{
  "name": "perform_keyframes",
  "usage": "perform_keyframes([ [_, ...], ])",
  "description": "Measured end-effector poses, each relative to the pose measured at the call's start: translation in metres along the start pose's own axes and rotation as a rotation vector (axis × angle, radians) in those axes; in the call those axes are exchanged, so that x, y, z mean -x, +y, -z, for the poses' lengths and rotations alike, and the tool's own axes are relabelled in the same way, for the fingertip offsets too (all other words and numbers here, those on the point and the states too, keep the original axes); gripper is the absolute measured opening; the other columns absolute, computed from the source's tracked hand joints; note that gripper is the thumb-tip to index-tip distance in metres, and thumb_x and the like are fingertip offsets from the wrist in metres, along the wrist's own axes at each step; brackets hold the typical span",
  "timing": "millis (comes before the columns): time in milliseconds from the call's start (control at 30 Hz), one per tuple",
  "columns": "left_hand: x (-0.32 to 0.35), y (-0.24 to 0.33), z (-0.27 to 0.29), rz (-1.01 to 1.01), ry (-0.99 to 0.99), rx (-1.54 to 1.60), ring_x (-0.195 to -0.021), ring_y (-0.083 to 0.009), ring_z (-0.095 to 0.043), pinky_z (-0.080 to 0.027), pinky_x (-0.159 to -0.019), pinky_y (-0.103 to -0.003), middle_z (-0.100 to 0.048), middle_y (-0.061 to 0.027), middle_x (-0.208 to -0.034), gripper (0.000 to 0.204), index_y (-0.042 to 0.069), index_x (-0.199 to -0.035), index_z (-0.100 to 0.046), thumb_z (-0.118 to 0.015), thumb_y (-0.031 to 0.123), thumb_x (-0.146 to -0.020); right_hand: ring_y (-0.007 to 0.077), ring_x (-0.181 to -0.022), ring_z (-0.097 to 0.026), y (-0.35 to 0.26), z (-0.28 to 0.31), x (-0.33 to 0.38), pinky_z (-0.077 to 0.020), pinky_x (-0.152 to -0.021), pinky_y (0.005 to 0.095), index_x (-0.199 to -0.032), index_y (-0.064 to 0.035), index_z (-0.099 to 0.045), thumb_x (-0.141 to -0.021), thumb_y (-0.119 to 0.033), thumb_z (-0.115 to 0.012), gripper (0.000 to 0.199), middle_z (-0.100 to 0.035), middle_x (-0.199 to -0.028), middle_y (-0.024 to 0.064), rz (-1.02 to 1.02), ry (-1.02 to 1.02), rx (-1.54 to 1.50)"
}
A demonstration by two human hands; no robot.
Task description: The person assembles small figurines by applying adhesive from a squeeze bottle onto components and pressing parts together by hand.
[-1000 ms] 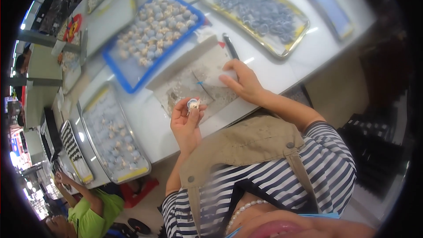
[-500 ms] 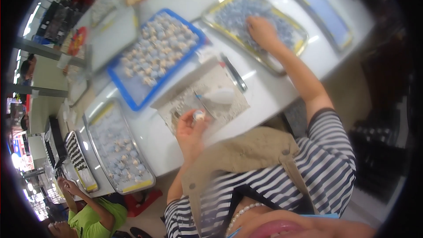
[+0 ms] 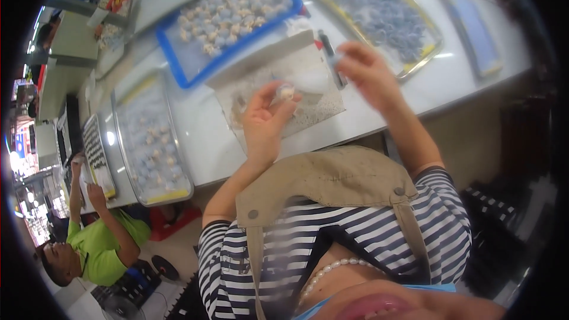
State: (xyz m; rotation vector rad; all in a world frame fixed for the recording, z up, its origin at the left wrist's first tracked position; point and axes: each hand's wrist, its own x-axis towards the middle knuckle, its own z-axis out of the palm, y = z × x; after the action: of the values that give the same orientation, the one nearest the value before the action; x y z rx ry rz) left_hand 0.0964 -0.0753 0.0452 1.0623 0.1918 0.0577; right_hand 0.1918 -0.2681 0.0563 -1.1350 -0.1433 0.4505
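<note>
My left hand (image 3: 265, 120) is closed around a small round piece (image 3: 287, 92), cream and bluish-grey, above a stained, grey-white work sheet (image 3: 323, 105). To its right, my right hand (image 3: 370, 80) pinches a small blue-grey piece (image 3: 336, 60) between thumb and fingers. That hand is blurred, and the piece's exact kind is hard to make out. A white, rounded object (image 3: 311, 81) lies on the sheet, partly behind my left hand. Just beyond the right fingertips lies a dark, slim tool (image 3: 325, 44).
A blue tray (image 3: 170, 59) holds many cream-and-grey round pieces. Loose blue-grey pieces fill a metal tray (image 3: 437, 47) at right. Another metal tray (image 3: 169, 197) at left carries more round pieces. A pale blue tray (image 3: 471, 29) lies far right. A person in green (image 3: 109, 249) works at lower left.
My right hand has left the right metal tray and come back toward my left hand, now with a small blue-grey piece. My left hand still holds its round piece. The view has shifted.
</note>
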Motion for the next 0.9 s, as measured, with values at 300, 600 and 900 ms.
perform_keyframes([
  [300,0.015,-0.005,-0.001,-0.156,-0.100,-0.074,-0.091,-0.0134,-0.056,-0.045,-0.079,-0.024,-0.055,-0.0065,-0.104,0.041,0.000,-0.117,-0.045,-0.060,-0.002,-0.079,0.0106,-0.079,-0.055,0.030,-0.053,0.036,-0.0438,-0.066,0.0218,-0.095,-0.0049,-0.053,-0.082,-0.006,-0.058,0.013,-0.057,-0.088,0.0027,-0.363,-0.074,-0.231],
  [600,0.024,-0.004,0.006,-0.219,0.006,-0.157,-0.079,-0.0051,-0.052,-0.042,-0.069,-0.018,-0.057,-0.0023,-0.092,0.034,0.002,-0.112,-0.052,-0.060,0.000,-0.080,0.0111,-0.081,-0.056,0.047,-0.070,0.045,-0.0457,-0.071,0.0233,-0.093,-0.0010,-0.058,-0.077,-0.004,-0.063,0.017,-0.060,-0.089,0.0046,-0.022,-0.003,0.162],
  [900,0.026,-0.002,0.006,-0.207,-0.037,-0.216,-0.080,-0.0064,-0.053,-0.043,-0.070,-0.019,-0.058,-0.0026,-0.090,0.034,0.001,-0.111,-0.053,-0.062,0.002,-0.079,0.0178,-0.067,-0.059,0.045,-0.066,0.040,-0.0465,-0.056,0.0261,-0.081,-0.0060,-0.064,-0.062,0.000,-0.071,0.021,-0.062,-0.077,0.0064,0.739,0.068,0.879],
])
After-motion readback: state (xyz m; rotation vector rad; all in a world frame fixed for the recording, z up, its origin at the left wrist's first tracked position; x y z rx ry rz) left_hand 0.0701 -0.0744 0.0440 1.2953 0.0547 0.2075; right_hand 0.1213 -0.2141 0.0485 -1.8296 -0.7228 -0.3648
